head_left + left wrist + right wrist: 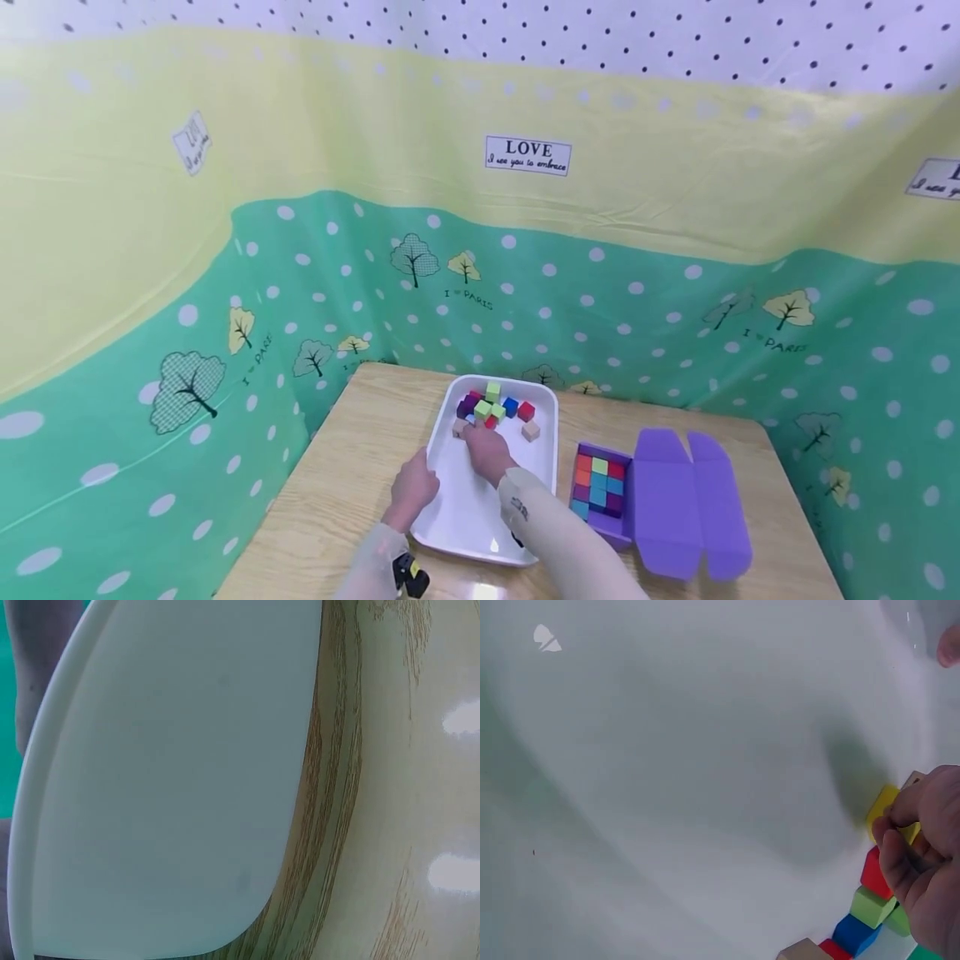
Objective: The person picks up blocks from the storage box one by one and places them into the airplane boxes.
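Observation:
A white tray [457, 517] stands on the table. My left hand [414, 487] grips its left rim, thumb over the inner side; in the left wrist view its fingers lie partly in sight outside the tray wall. My right hand [489, 454] reaches into the tray, thumb and fingers curled on a yellow block [883, 808], which the hand partly covers. Close by are a plain wooden block [460, 428], a red block [874, 871], light green blocks [871, 906] and a blue block [856, 934]. More blocks lie toward the tray's far end, one red [526, 412].
Right of the tray, a purple box [609, 527] holds rows of coloured blocks. Its lid [667, 508] lies folded out to the right on the wooden table [352, 433]. A patterned curtain [600, 317] hangs behind the table and along its left side.

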Demonstrator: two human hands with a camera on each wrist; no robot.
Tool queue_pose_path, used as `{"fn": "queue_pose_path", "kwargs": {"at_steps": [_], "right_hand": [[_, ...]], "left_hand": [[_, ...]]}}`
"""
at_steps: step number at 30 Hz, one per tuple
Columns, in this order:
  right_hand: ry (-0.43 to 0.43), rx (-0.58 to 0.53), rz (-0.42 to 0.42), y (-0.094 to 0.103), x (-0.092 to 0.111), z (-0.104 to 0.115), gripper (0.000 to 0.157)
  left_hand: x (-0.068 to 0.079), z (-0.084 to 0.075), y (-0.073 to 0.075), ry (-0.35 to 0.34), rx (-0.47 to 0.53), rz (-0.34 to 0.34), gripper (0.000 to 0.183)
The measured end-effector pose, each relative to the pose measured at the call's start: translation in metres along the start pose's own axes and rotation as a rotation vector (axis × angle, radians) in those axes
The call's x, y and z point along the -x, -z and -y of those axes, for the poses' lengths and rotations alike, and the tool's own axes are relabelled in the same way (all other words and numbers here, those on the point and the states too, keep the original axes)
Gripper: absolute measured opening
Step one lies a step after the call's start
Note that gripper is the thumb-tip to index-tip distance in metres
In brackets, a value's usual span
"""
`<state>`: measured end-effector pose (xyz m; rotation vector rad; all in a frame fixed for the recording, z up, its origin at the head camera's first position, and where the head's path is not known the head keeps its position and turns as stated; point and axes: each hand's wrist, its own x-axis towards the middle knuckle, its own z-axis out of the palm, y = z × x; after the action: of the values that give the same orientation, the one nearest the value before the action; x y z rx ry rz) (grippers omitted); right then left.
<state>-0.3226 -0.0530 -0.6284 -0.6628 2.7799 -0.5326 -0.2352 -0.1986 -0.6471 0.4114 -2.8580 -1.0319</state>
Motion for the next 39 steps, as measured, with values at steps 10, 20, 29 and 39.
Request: {"fn": "queue_pose_path", "kwargs": {"at_steps": [10,20,29,39], "right_hand": [[-0.007,-0.069,0.031,0.03,0.015,-0.01,0.047],[0.121,-0.198,0.037,0.08,0.073,-0.047,0.041],[0.104,-0.199,0.028,0.115,0.123,-0.092,0.039],[0.147,-0.134,-0.062,0.132,0.162,-0.129,0.026]], "left_hand": [[-0.003,-0.01,0.0,0.002,-0.028,-0.004,0.045],[-0.003,0.0,-0.001,0.041,-0.052,0.042,0.052],[0.0,0.001,0.001,0.051,-0.036,0.068,0.053],[-0.005,-0.002,0.004,0.05,-0.039,0.113,0.055]]}}
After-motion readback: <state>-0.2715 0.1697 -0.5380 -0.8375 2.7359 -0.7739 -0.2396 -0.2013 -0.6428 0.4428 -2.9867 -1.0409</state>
